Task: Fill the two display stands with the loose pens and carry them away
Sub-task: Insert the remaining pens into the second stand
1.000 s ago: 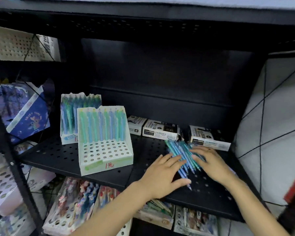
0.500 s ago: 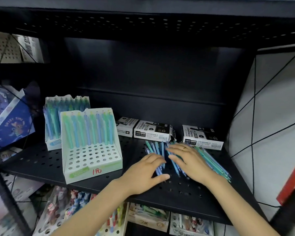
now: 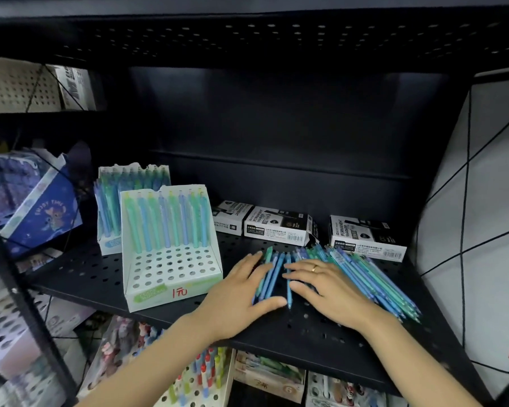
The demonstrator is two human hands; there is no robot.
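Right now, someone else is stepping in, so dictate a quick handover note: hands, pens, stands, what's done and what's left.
Left hand: open, flat on a few blue pens. Right hand: open, flat on the spread pile of loose blue and green pens on the black perforated shelf.
Front white cardboard display stand: only its back row is filled, the front holes are empty. Rear white stand behind it holds pens; how full it is cannot be told.
Left: fill the stands and carry both away.
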